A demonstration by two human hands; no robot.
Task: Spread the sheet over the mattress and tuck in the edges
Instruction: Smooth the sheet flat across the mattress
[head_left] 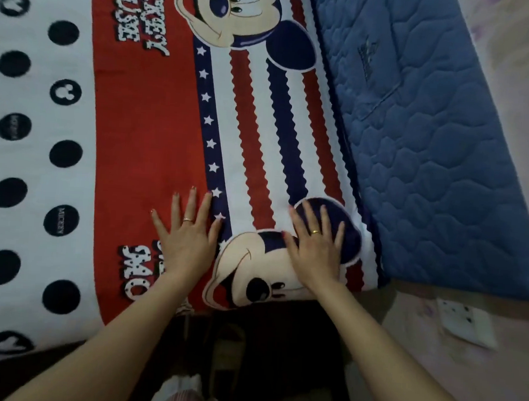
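Observation:
A printed sheet (155, 138) with red, white and navy stripes, cartoon mouse heads and black dots lies flat over the top of the bed. The blue quilted mattress side (445, 168) shows bare along the right. My left hand (186, 236) presses flat on the red band near the star stripe, fingers straight and spread. Next to it, my right hand (316, 247) lies flat on the cartoon head near the sheet's near right corner, fingers straight as well. Each hand wears a ring. Neither hand holds any fabric.
A pinkish wall (495, 354) runs along the right of the mattress, with a white wall socket (463, 321) just past the bed's corner. Dark floor (278, 356) lies below the near edge between my arms.

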